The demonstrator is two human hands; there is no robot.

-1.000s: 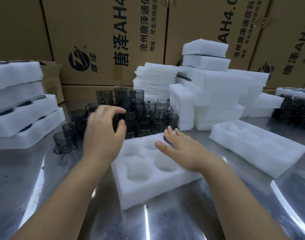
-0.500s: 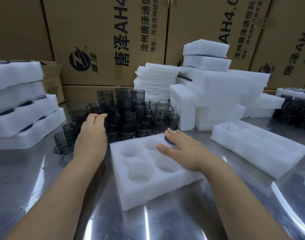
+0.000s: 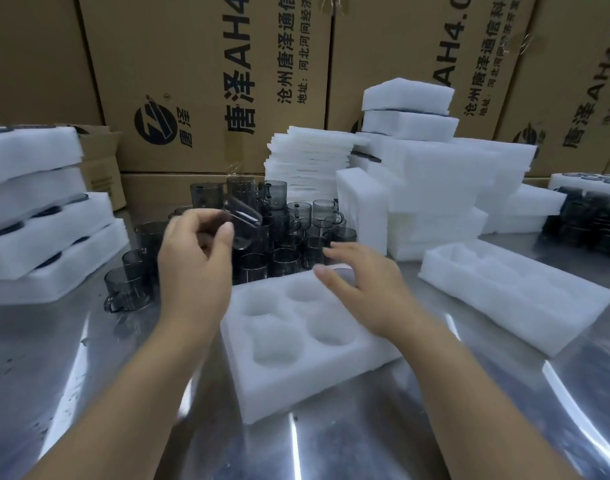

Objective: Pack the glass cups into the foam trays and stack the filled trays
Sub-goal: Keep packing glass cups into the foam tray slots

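Note:
A white foam tray point(image 3: 298, 372) with round pockets lies in front of me on the metal table. Its far right pocket holds a dark glass cup point(image 3: 341, 272), mostly hidden by my right hand point(image 3: 362, 289), which hovers over it with fingers spread and relaxed. My left hand point(image 3: 192, 268) grips a smoky glass cup point(image 3: 243, 225), lifted and tilted above the cluster of grey glass cups point(image 3: 286, 233) behind the tray.
Filled foam trays are stacked at the left point(image 3: 37, 216). Empty foam pieces and sheets pile up at the back right point(image 3: 421, 188). Another empty foam tray point(image 3: 514, 299) lies to the right. More cups sit at far right point(image 3: 587, 220). Cardboard boxes point(image 3: 206, 81) wall the back.
My left hand, which was reaching into the cup cluster, has lifted one cup up and tilted it. My right hand has risen off the tray's far corner.

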